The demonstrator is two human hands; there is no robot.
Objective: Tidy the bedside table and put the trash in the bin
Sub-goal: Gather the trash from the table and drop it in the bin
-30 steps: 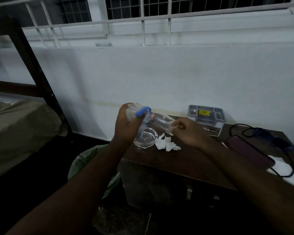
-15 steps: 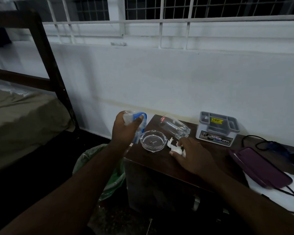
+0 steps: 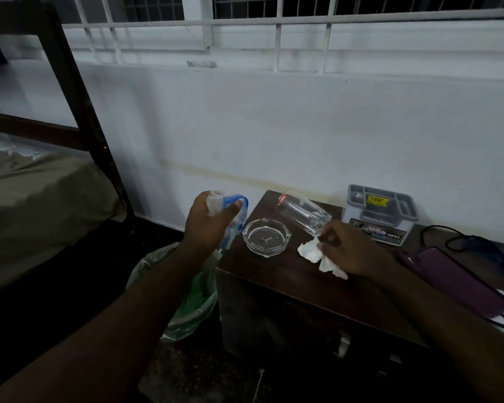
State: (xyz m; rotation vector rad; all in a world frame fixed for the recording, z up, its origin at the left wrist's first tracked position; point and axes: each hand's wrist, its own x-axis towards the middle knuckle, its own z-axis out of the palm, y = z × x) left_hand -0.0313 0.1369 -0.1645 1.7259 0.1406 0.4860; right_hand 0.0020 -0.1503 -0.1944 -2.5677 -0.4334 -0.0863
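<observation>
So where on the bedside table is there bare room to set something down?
The front strip of the bedside table, below the ashtray and left of the tissue, is bare. The back is crowded: tipped glass, grey box. The right end holds the phone and cable.

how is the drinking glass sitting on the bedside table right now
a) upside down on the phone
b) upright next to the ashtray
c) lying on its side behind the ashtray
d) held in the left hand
c: the drinking glass lies tipped on its side on the bedside table, just behind the glass ashtray.
</observation>
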